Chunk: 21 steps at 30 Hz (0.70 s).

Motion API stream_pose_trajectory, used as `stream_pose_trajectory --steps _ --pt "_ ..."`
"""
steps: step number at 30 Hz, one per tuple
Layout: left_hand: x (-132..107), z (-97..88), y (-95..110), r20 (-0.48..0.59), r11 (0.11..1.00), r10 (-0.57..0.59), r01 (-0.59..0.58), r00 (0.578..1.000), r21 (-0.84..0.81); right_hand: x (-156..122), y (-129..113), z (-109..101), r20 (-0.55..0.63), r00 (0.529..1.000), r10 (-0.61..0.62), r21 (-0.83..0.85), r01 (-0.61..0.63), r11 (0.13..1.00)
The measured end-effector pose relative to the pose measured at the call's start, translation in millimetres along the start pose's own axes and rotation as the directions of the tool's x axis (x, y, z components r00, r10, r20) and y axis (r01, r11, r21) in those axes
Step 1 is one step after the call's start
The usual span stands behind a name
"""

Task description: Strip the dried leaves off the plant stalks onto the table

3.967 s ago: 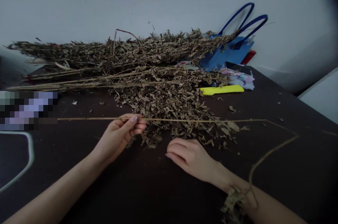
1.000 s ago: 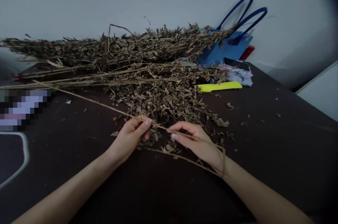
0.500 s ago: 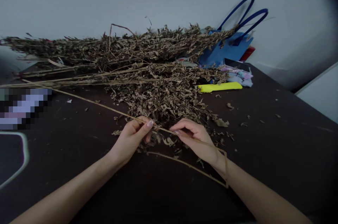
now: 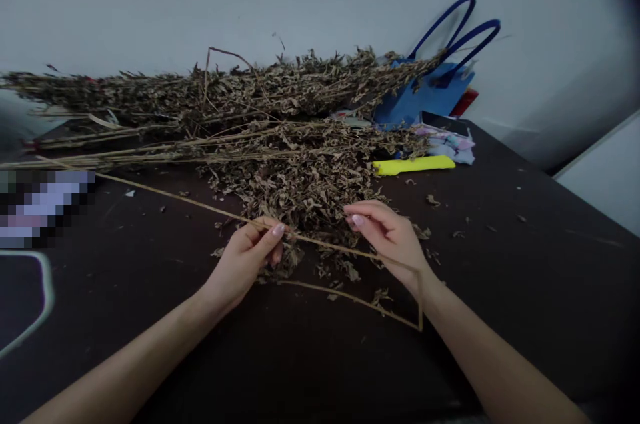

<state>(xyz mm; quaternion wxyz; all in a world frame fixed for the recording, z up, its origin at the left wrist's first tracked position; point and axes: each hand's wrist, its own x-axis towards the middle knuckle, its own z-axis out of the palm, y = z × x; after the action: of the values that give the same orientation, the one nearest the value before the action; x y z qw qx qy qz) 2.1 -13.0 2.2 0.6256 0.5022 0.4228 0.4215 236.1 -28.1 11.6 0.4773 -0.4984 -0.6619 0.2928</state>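
Observation:
My left hand (image 4: 253, 244) is closed in a pinch around a long, thin dried stem (image 4: 175, 195). The stem slants from the far left down to the right. Near my right wrist it kinks sharply twice, and its end doubles back toward the middle. My right hand (image 4: 387, 234) hovers just above the stem, thumb and fingers drawn together; whatever lies between the fingertips is too small to make out. Under and beyond both hands spreads a heap of dried, curled leaves (image 4: 310, 187), with loose bits beside the stem.
Bundles of dried leafy stalks (image 4: 150, 94) lie across the back against the wall. At the back right are a blue bag (image 4: 410, 101), a yellow strip-like object (image 4: 415, 165) and a phone-like dark object (image 4: 444, 123). A pale-rimmed object (image 4: 47, 291) sits at left on the dark table (image 4: 525, 277).
My right hand has come off the stem and moved up and right, over the leaves. The stem's kinked end has risen slightly. My left hand keeps its pinch.

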Motion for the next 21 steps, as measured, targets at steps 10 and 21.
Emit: stream_pose_trajectory --steps 10,21 --pt "0.1 0.4 0.4 0.008 0.998 0.063 -0.063 0.998 0.022 -3.8 -8.1 -12.9 0.656 0.710 0.258 0.289 -0.552 0.782" --pt "-4.3 4.1 3.3 0.063 1.000 0.000 0.001 0.998 -0.014 -9.9 -20.0 -5.5 0.563 0.796 0.224 0.009 -0.277 0.961"
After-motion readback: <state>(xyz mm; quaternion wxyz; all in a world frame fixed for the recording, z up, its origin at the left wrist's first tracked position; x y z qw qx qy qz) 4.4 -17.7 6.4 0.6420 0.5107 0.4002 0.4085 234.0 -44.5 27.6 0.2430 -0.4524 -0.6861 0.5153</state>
